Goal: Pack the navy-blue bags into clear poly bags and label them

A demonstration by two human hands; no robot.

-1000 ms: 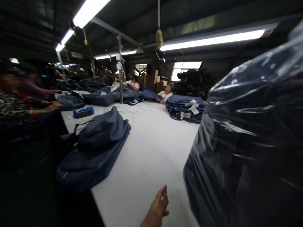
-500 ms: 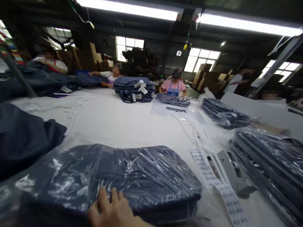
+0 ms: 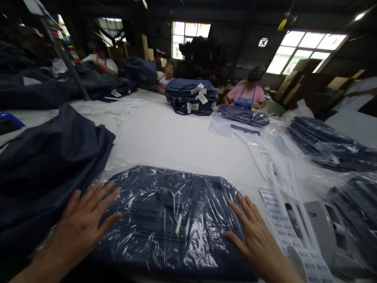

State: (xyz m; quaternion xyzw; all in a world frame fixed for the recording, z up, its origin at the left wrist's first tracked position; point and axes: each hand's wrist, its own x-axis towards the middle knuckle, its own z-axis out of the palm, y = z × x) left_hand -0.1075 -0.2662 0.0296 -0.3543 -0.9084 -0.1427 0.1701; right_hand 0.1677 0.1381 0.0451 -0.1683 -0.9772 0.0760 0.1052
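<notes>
A navy fabric bag (image 3: 176, 220) in clear plastic wrap lies flat on the white table right in front of me. Through the plastic, a dark tag (image 3: 174, 184) shows near its top middle. My left hand (image 3: 85, 220) is open, fingers spread, at the left side of the wrapped bag. At its right side, my right hand (image 3: 250, 228) is open too, with the fingertips at the plastic. Neither hand grips anything. Left of my left hand lies a heap of loose navy fabric (image 3: 55, 149).
To the right are barcode label sheets (image 3: 279, 220), a marker (image 3: 293, 220), a grey tape dispenser (image 3: 326, 232) and wrapped bags (image 3: 332, 143). A stack of tagged navy bags (image 3: 191, 96) stands across the white table (image 3: 176, 141). Several co-workers are around it, one in a blue apron (image 3: 245, 100).
My left hand has come into view on the left of the wrapped bag. One hand was pressing its near edge; now both lie spread at its sides. The view has shifted.
</notes>
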